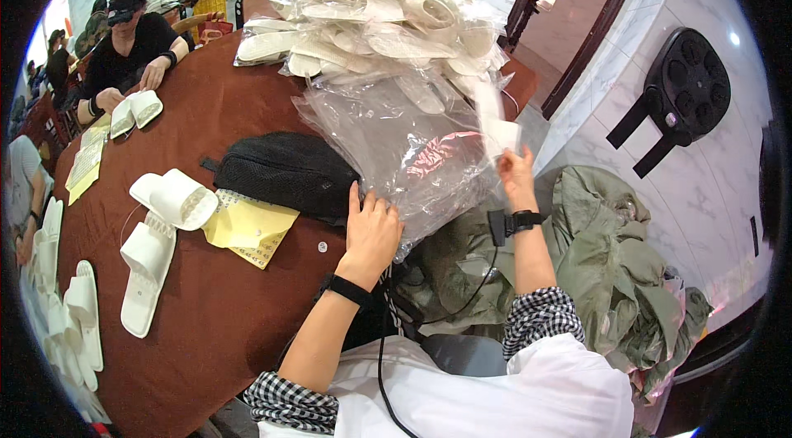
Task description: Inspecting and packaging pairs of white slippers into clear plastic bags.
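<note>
My left hand (373,228) lies with fingers stretched out at the near edge of a clear plastic bag (388,133) with red print, beside a black zippered pouch (285,170). The thumb is mostly hidden. Over the bag's right side, my right hand (516,176) has its fingers closed on a white card-like piece (500,137), which is smeared by motion. Left of the pouch, one white slipper (148,273) lies on the table, and another white slipper (175,197) rests against its upper end. A torn yellow sheet (252,228) of small stickers sits partly under the pouch.
Clear-bagged cream slippers (379,17) form a tall heap at the back of the brown-covered table (223,314). More white slippers (82,314) line the left edge. Across the table a person (132,50) handles a slipper pair. Green sacking (577,248) lies to my right.
</note>
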The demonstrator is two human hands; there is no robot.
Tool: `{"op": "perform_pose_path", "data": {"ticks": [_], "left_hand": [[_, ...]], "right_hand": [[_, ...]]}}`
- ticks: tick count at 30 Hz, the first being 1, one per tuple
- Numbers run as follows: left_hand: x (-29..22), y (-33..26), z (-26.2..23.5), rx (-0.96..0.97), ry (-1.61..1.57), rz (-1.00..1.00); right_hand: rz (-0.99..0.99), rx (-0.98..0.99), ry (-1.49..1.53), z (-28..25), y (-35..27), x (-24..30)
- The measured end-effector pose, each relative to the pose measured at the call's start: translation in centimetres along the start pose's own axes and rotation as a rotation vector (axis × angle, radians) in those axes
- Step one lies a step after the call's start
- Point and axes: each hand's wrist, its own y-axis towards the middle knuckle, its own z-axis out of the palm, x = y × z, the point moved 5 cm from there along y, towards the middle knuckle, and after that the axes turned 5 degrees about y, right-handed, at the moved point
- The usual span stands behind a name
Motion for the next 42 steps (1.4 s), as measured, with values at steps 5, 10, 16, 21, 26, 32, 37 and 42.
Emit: {"op": "perform_pose_path", "data": {"ticks": [5,10,16,21,26,32,37,42], "left_hand": [[0.7,-0.4,0.6,-0.014,0.029,-0.004],[0.8,-0.5,0.7,-0.086,0.023,0.004],[0.1,-0.4,-0.2,-0.009,0.021,0.027],[-0.4,-2.6,-1.8,-0.294,-0.014,0.085],[-1.5,-5.8,-2.9,-0.288,-0.054,0.094],[-1.8,-8.2,-3.7,-0.301,-0.285,-0.122],[-0.4,-8.1,-4.2,-0.225,-0.526,-0.265],[0.3,-6.7,-3.5,-0.331,-0.641,-0.33]], "right_hand": [[-0.381,0.011,-0.137,2.9,-4.5,7.4],[-0.372,0.358,-0.287,10.0,-12.7,8.7],[-0.03,0.563,-0.649,11.5,-13.3,-3.4],[0.079,0.517,-0.556,9.8,-11.5,-7.6],[0.096,0.515,-0.539,10.2,-12.1,-7.3],[-0.011,0.534,-0.809,10.3,-12.4,-5.8],[-0.672,0.597,-1.082,13.5,-18.4,-0.5],[-0.928,0.947,-1.099,15.1,-24.7,-1.5]]}}
